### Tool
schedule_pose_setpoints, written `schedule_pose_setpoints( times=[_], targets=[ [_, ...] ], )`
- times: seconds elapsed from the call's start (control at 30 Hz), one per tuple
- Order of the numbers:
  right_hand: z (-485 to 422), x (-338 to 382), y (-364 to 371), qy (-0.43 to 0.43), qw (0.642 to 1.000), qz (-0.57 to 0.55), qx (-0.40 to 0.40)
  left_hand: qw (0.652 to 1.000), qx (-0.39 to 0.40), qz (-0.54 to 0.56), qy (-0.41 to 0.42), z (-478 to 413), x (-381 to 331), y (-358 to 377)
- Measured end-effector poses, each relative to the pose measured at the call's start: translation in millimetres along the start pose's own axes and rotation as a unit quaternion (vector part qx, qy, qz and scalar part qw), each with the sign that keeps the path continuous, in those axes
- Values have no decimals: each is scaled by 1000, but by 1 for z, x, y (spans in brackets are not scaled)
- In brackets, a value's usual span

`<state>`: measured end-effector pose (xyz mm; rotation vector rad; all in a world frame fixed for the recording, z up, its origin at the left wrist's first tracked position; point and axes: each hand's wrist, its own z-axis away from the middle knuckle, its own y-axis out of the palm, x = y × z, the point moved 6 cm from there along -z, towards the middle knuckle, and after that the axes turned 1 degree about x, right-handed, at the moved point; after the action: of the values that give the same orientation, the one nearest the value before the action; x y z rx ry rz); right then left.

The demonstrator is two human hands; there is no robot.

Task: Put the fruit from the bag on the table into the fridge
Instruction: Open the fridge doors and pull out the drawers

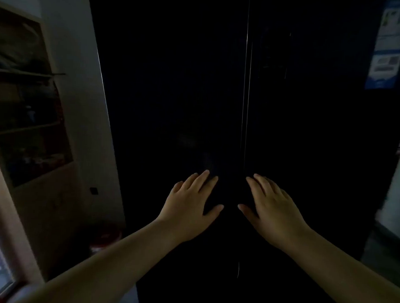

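While the room is very dark, a wooden shelf (29, 111) shows at 9 o'clock, and the stuff on its boards is too dim to name. Just right of it a white wall (82, 100) runs up and down. Low at 7 o'clock something red (106, 236) lies by the foot of the wall, too dark to tell what it is. The big black fridge (210, 48) fills the middle from 12 o'clock down to 6 o'clock. Its two doors look shut, and a thin bright line (245, 84) runs down between them. The left hand (189, 206) is at 6 o'clock, in front of the left door (174, 93), just left of the line. Its fingers are straight and spread out, and it holds nothing. The right hand (274, 212) is at 3 o'clock from the left hand, in front of the right door (310, 121), just right of the line. Its fingers are straight and spread too, and it holds nothing. The two thumbs (214, 210) point at each other, near but apart. It is too dark to be sure that the palms touch the doors. A blue and white sticker (389, 45) is high on the fridge at 2 o'clock
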<state>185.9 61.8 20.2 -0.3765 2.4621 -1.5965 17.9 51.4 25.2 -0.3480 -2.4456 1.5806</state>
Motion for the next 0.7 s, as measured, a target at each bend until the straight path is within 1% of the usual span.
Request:
schedule_pose_setpoints(
  times=[0.13,0.3,0.5,0.7],
  targets=[
    [-8,0,13,6,1000,-7,-2,1000,-6,-9,4,-6,13,14],
    [-13,-2,20,21,1000,-11,-8,1000,-15,5,22,-16,14,27],
    [-6,-16,28,28,999,-24,-7,999,-8,14,33,-24,-3,50],
    [-3,-44,34,18,999,-33,8,1000,-6,6,15,-35,-22,67]
  ],
)
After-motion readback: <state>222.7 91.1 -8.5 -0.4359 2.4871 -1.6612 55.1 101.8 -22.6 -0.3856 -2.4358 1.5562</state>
